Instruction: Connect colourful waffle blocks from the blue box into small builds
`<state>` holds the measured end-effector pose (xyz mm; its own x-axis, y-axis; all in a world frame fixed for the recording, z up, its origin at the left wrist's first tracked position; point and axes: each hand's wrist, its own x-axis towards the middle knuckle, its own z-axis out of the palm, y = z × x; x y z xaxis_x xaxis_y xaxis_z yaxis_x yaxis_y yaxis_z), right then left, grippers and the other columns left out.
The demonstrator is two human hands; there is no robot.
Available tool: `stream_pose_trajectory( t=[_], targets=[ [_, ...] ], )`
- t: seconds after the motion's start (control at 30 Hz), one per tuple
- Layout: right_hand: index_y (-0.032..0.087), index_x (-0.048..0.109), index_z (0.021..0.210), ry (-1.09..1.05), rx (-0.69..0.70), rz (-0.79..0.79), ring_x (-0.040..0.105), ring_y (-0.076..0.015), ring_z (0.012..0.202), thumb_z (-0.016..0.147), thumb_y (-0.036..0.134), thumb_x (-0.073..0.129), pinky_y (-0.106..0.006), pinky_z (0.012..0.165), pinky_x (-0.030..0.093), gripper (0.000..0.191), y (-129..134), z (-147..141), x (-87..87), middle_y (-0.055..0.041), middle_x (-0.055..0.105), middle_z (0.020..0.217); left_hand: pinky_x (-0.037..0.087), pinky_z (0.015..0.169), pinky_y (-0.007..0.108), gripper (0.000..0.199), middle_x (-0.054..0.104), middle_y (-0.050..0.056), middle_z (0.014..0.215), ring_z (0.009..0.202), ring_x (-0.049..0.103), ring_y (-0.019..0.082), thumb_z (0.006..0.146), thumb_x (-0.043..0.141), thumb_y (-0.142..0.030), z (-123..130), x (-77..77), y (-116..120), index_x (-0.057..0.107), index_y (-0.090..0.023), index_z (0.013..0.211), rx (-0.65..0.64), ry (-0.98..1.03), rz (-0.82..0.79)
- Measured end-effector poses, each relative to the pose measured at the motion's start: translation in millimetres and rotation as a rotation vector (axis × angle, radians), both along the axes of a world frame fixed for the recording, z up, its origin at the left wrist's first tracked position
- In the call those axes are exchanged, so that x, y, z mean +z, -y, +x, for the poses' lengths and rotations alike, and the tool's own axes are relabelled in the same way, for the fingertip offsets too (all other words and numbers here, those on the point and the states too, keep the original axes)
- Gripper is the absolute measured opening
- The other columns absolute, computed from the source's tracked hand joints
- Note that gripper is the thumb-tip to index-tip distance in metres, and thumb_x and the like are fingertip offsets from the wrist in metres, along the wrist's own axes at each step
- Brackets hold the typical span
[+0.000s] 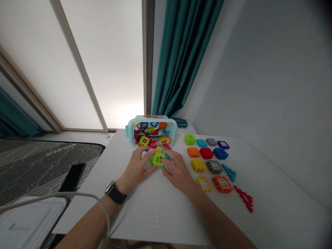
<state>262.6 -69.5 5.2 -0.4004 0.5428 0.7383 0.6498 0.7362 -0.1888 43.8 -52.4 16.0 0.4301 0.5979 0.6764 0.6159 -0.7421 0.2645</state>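
The person's left hand [135, 166] and right hand [176, 168] are pressing together on a cluster of interlocking plastic waffle blocks [157, 159], clamping it from either side on a white table [145, 216], just in front of a clear, teal-clipped storage box [130, 133]. The cluster's longer side is running roughly across, between the hands, with a lime-green, lattice-cut block facing the person and a yellow block [158, 149] standing on top. The box is lying tilted with its open side toward the person, and it is brimming with notched, multicoloured blocks. To the right, matte loose blocks [206, 153] are lying in rough rows, some with white window inserts. A black smartwatch [115, 192] is circling the left wrist.
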Motion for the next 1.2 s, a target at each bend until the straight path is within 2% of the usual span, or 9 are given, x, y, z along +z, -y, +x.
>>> stream_pose_trajectory(
  t=[0.53, 0.93, 1.2],
  targets=[
    [0.023, 0.057, 0.12, -0.088, 0.011, -0.029, 0.054, -0.0267, 0.128, 0.092, 0.02, 0.06, -0.051, 0.106, 0.047, 0.028, -0.6, -0.3, -1.8, -0.013, 0.06, 0.134, 0.049, 0.1, 0.046, 0.046, 0.051, 0.013, 0.124, 0.117, 0.053, 0.027, 0.086, 0.071, -0.032, 2.3, -2.3, -0.1, 0.054, -0.022, 0.128, -0.027, 0.098, -0.087],
    [0.024, 0.055, 0.116, -0.104, 0.032, -0.032, 0.055, -0.0249, 0.125, 0.088, 0.015, 0.061, -0.049, 0.105, 0.048, 0.029, -0.8, -1.0, 1.3, -0.012, 0.062, 0.131, 0.049, 0.102, 0.046, 0.043, 0.052, 0.013, 0.125, 0.118, 0.054, 0.027, 0.086, 0.071, -0.031, 4.3, -3.3, 0.9, 0.056, -0.023, 0.125, -0.04, 0.143, -0.117],
    [0.024, 0.059, 0.111, -0.089, 0.048, -0.103, 0.053, -0.0259, 0.128, 0.088, 0.016, 0.061, -0.05, 0.108, 0.044, 0.025, 1.7, 0.3, 4.6, -0.0108, 0.061, 0.133, 0.049, 0.1, 0.046, 0.043, 0.053, 0.013, 0.124, 0.117, 0.054, 0.028, 0.085, 0.072, -0.033, 5.0, -4.9, 0.7, 0.056, -0.022, 0.124, -0.059, 0.144, -0.118]
  ],
)
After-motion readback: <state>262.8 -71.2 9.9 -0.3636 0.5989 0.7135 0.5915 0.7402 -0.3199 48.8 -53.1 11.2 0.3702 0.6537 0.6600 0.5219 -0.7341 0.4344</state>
